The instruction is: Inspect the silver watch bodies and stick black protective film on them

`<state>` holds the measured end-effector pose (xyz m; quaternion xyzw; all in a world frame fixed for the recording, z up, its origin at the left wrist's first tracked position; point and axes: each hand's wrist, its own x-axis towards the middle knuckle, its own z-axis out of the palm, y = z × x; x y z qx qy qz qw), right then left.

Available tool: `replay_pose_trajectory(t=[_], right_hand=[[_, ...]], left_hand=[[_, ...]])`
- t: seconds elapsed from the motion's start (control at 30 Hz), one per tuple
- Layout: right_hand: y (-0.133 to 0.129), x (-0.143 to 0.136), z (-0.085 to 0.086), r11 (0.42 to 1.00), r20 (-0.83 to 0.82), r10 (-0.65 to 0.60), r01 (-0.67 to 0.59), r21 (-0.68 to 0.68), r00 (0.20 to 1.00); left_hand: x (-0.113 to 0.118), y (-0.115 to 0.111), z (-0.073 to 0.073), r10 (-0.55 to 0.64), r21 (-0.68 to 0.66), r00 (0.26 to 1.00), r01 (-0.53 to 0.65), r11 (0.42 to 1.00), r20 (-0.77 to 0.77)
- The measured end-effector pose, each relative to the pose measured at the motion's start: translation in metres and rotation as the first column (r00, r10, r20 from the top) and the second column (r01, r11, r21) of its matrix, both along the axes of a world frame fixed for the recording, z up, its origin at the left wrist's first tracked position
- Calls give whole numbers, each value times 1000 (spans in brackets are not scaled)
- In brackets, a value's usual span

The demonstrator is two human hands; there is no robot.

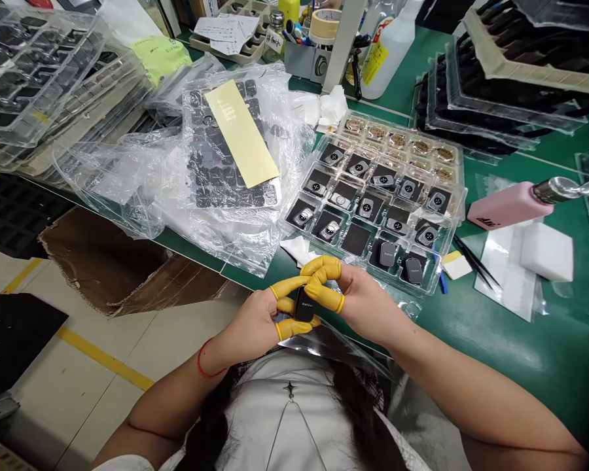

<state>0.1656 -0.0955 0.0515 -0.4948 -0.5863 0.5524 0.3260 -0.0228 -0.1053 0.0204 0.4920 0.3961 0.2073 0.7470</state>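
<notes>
Item 1: black piece (304, 306), rounded, lettered "hello!". You had it between your hands, in front of your chest, near the front edge of the green table (535, 366), lettering in view.

Item 2: left hand (260, 320). Your yellow-sheathed fingers were closed about the black piece at its left side and lower end.

Item 3: right hand (358, 297). Its sheathed fingers were bent nearly together at the piece's upper edge; whether they pinched it or only touched it, you could not tell from this view.

Item 4: clear tray (439, 258), 3 rows of 5 visible. You had 12 pieces there with round backs showing, 2 lettered pieces at the front right, and 1 uncovered dark pad (356, 238) beside them.

Item 5: progress, by judgement. Your work seemed partway: if lettering up meant done, 2 were finished, 1 was in hand and 12 were left. Nothing confirmed that meaning.

Item 6: surroundings. Tweezers (477, 261), a white block (547, 250) and a pink bottle (510, 208) stood or lay right of your tray.
</notes>
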Motion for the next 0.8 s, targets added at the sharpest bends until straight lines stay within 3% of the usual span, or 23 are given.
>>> replay_pose_trajectory(t=[0.37, 0.47, 0.53, 0.6, 0.67, 0.73, 0.8], right_hand=[[0, -2, -2, 999, 27, 0, -1, 32, 1000], [-2, -2, -2, 987, 120, -1, -18, 159, 993], [-3, -1, -2, 930, 239, -32, -58, 362, 971], [-6, 1, -2, 833, 367, -115, -112, 542, 923], [-8, 2, -2, 789, 436, -190, -128, 602, 880], [-10, 1, -3, 830, 448, -174, -114, 545, 877], [-11, -1, -6, 894, 419, -63, -136, 428, 906]], left_hand=[[0, 1, 0, -9, -8, 1000, 9, 1000, 2], [0, 1, 1, -5, -6, 1000, 5, 1000, 3], [0, 2, 2, 5, -11, 1000, -5, 1000, 19], [0, 2, 2, 19, -22, 999, -18, 1000, 35], [0, 1, 0, 32, -38, 998, -30, 999, 52], [-1, 0, -2, 47, -44, 997, -45, 998, 57], [-2, -1, -4, 46, -26, 998, -45, 999, 32]])
